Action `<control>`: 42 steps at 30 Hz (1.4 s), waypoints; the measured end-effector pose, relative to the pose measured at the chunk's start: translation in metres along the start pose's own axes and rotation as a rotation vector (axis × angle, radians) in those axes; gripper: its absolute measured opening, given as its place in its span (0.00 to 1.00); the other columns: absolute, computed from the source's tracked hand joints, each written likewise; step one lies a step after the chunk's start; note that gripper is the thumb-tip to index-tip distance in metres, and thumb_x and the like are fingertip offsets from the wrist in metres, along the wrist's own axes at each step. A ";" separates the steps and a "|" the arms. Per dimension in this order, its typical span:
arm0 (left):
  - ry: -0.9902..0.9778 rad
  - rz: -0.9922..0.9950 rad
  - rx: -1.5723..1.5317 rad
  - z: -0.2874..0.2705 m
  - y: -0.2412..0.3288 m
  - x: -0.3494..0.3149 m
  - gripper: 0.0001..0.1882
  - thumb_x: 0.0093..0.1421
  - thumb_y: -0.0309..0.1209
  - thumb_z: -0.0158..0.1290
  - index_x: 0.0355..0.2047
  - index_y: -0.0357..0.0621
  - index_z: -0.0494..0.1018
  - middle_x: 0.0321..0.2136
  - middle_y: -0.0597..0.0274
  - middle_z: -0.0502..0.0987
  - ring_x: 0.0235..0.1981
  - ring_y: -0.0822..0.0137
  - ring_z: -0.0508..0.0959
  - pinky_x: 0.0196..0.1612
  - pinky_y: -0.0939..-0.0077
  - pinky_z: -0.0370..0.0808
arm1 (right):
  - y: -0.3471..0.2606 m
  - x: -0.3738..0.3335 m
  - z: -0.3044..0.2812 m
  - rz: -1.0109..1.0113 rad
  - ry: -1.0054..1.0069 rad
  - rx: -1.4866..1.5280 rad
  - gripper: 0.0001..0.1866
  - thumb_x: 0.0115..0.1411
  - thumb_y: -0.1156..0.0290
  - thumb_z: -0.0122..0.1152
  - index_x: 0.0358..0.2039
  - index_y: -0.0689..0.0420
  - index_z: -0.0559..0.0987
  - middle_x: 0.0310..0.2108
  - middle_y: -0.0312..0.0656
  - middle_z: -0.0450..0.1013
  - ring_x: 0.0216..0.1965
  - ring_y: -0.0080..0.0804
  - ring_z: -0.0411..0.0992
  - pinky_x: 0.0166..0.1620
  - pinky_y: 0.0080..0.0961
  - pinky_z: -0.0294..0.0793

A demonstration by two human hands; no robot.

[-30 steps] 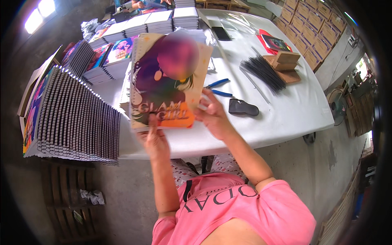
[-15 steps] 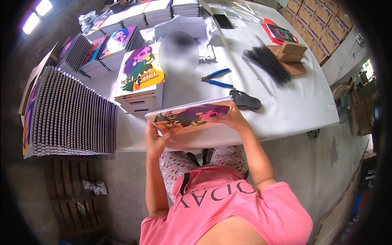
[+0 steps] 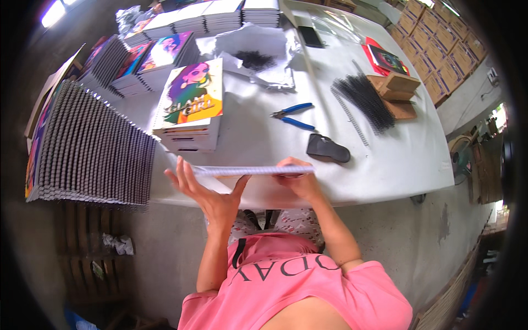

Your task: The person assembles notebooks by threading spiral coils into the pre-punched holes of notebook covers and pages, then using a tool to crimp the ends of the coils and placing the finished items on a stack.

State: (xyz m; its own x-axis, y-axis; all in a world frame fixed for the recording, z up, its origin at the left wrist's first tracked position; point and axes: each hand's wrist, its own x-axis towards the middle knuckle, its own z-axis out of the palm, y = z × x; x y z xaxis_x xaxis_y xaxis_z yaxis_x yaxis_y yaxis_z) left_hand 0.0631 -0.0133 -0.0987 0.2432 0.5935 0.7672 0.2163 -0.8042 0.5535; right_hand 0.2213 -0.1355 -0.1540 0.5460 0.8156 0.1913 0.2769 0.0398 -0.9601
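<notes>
Notebook (image 3: 250,170) is held flat and edge-on at the near edge of the white tabletop (image 3: 385,165), just in front of the short stack of notebooks (image 3: 190,118) with the colourful cover on top; only its thin side shows from here, so I cannot tell which face is up.

Left hand (image 3: 212,195) — fingers spread wide, palm under the notebook's left end, thumb up against the edge; it props rather than clamps. Right hand (image 3: 300,179) — fingers curled over the right end, closed on it; the thumb is hidden.

My read on doing this step well:
- keep the notebook level and supported at both ends; the open left palm gives little grip, so any tilt toward that side could let it slide
- square it to the stack before it goes down; corners first, then the flat
- keep fingertips out from between notebook and stack top

Beyond the stack, to its right: blue-handled pliers (image 3: 291,114); a dark flat object (image 3: 327,148) just past the right hand; black binding coils (image 3: 363,102) farther right beside wooden blocks (image 3: 393,91) — all well apart from the notebook, no snag risk as I see it. Left of the stack, a long fanned row of bound notebooks (image 3: 91,146) sits close; watch the left elbow there.
</notes>
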 end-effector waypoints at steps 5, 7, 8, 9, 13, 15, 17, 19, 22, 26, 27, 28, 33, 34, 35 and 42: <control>-0.390 0.274 0.309 0.023 0.064 0.015 0.21 0.48 0.38 0.58 0.43 0.54 0.69 0.43 0.58 0.66 0.53 0.57 0.62 0.60 0.36 0.35 | 0.007 0.003 -0.019 0.113 -0.156 0.031 0.16 0.44 0.78 0.65 0.37 0.58 0.77 0.31 0.37 0.76 0.32 0.21 0.72 0.37 0.20 0.72; -0.491 0.309 0.196 0.030 0.042 0.011 0.14 0.51 0.37 0.55 0.39 0.55 0.71 0.35 0.62 0.68 0.47 0.61 0.67 0.61 0.38 0.37 | -0.018 0.017 -0.046 0.014 -0.351 -0.111 0.23 0.44 0.77 0.66 0.44 0.57 0.75 0.37 0.36 0.74 0.35 0.23 0.72 0.41 0.22 0.72; -0.475 0.340 0.151 0.028 0.037 0.015 0.12 0.50 0.34 0.55 0.36 0.53 0.70 0.29 0.65 0.67 0.40 0.64 0.70 0.61 0.41 0.39 | -0.035 0.030 -0.070 -0.097 -0.477 -0.181 0.26 0.44 0.76 0.67 0.47 0.56 0.73 0.41 0.35 0.73 0.38 0.24 0.72 0.43 0.24 0.72; -0.496 0.351 0.118 0.028 0.037 0.018 0.12 0.50 0.33 0.56 0.36 0.53 0.70 0.29 0.65 0.67 0.40 0.64 0.70 0.61 0.43 0.39 | -0.024 0.038 -0.098 0.133 -0.387 0.081 0.28 0.44 0.76 0.67 0.49 0.55 0.72 0.46 0.34 0.70 0.42 0.23 0.70 0.46 0.24 0.70; -0.564 0.392 0.018 0.028 0.037 0.026 0.14 0.47 0.33 0.58 0.36 0.51 0.71 0.28 0.65 0.67 0.41 0.62 0.70 0.62 0.46 0.39 | 0.038 0.110 -0.189 0.181 0.531 -0.716 0.21 0.49 0.68 0.64 0.44 0.56 0.74 0.39 0.47 0.71 0.38 0.37 0.71 0.43 0.29 0.70; -0.550 0.395 0.021 0.029 0.035 0.027 0.17 0.45 0.37 0.60 0.36 0.51 0.70 0.30 0.64 0.67 0.45 0.60 0.68 0.62 0.46 0.39 | 0.064 0.123 -0.199 0.199 0.518 -0.999 0.17 0.51 0.67 0.62 0.41 0.56 0.74 0.41 0.48 0.71 0.39 0.45 0.71 0.43 0.36 0.70; -0.523 0.384 0.054 0.032 0.037 0.024 0.22 0.42 0.43 0.62 0.35 0.51 0.69 0.34 0.63 0.68 0.51 0.56 0.66 0.62 0.46 0.38 | 0.067 0.130 -0.202 0.287 0.365 -1.094 0.16 0.52 0.67 0.61 0.41 0.56 0.73 0.41 0.47 0.70 0.41 0.47 0.70 0.43 0.38 0.70; -0.390 0.268 0.102 0.043 0.046 0.011 0.26 0.38 0.48 0.63 0.35 0.50 0.67 0.40 0.60 0.67 0.56 0.52 0.60 0.61 0.43 0.36 | 0.040 0.129 -0.184 0.168 0.342 -1.045 0.13 0.54 0.73 0.56 0.41 0.55 0.72 0.40 0.46 0.70 0.42 0.46 0.70 0.42 0.39 0.69; -0.198 0.204 0.107 0.066 0.045 -0.008 0.29 0.36 0.52 0.62 0.32 0.49 0.65 0.46 0.58 0.66 0.60 0.50 0.55 0.60 0.40 0.30 | -0.013 0.109 -0.163 -0.124 0.338 -0.972 0.20 0.57 0.79 0.49 0.50 0.51 0.70 0.34 0.47 0.69 0.38 0.44 0.70 0.42 0.35 0.69; -0.144 0.225 0.112 0.074 0.040 -0.011 0.27 0.36 0.50 0.61 0.31 0.49 0.64 0.43 0.59 0.66 0.59 0.51 0.57 0.61 0.39 0.28 | -0.075 0.066 -0.122 -0.191 0.101 -0.742 0.17 0.59 0.76 0.51 0.49 0.52 0.74 0.26 0.43 0.67 0.28 0.34 0.68 0.36 0.25 0.68; -0.143 0.228 0.100 0.077 0.039 -0.012 0.26 0.37 0.50 0.61 0.30 0.49 0.64 0.40 0.60 0.66 0.56 0.53 0.59 0.61 0.39 0.28 | -0.083 0.051 -0.116 -0.183 0.029 -0.633 0.14 0.59 0.76 0.51 0.46 0.55 0.76 0.23 0.42 0.66 0.25 0.29 0.65 0.34 0.21 0.66; -0.142 0.230 0.095 0.078 0.038 -0.013 0.25 0.37 0.49 0.61 0.29 0.49 0.64 0.37 0.61 0.65 0.54 0.54 0.61 0.61 0.39 0.29 | -0.094 0.038 -0.108 -0.143 -0.029 -0.535 0.12 0.58 0.76 0.53 0.43 0.56 0.77 0.24 0.41 0.67 0.26 0.27 0.65 0.34 0.21 0.66; -0.113 0.314 0.107 0.074 0.046 -0.009 0.23 0.38 0.48 0.62 0.26 0.50 0.64 0.28 0.63 0.63 0.42 0.60 0.65 0.61 0.40 0.36 | -0.104 0.001 -0.088 -0.168 -0.070 -0.327 0.12 0.51 0.82 0.59 0.38 0.56 0.79 0.29 0.38 0.71 0.29 0.24 0.69 0.35 0.20 0.70; -0.114 0.330 0.105 0.070 0.050 -0.007 0.25 0.37 0.48 0.64 0.26 0.50 0.64 0.28 0.63 0.63 0.40 0.59 0.65 0.61 0.41 0.37 | -0.103 -0.002 -0.087 -0.180 -0.025 -0.275 0.12 0.51 0.82 0.60 0.37 0.57 0.79 0.29 0.38 0.71 0.29 0.24 0.69 0.35 0.20 0.70; -0.115 0.347 0.103 0.068 0.052 -0.007 0.26 0.37 0.49 0.65 0.26 0.50 0.63 0.28 0.63 0.63 0.39 0.59 0.65 0.61 0.42 0.39 | -0.102 -0.005 -0.086 -0.192 0.020 -0.223 0.11 0.51 0.82 0.60 0.36 0.57 0.78 0.28 0.38 0.71 0.30 0.24 0.69 0.35 0.20 0.70; -0.155 0.370 0.157 0.067 0.048 -0.017 0.28 0.39 0.54 0.63 0.33 0.51 0.67 0.29 0.65 0.64 0.40 0.62 0.66 0.60 0.46 0.43 | -0.106 -0.007 -0.092 0.034 -0.083 -0.052 0.17 0.50 0.75 0.65 0.42 0.57 0.78 0.38 0.36 0.70 0.25 0.20 0.60 0.32 0.17 0.66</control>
State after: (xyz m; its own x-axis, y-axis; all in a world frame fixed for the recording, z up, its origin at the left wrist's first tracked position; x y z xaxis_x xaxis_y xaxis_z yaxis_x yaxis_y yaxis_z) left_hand 0.1329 -0.0602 -0.1071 0.4683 0.2731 0.8403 0.2260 -0.9564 0.1848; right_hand 0.2610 -0.1990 -0.0351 0.4891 0.8610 0.1395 0.3012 -0.0165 -0.9534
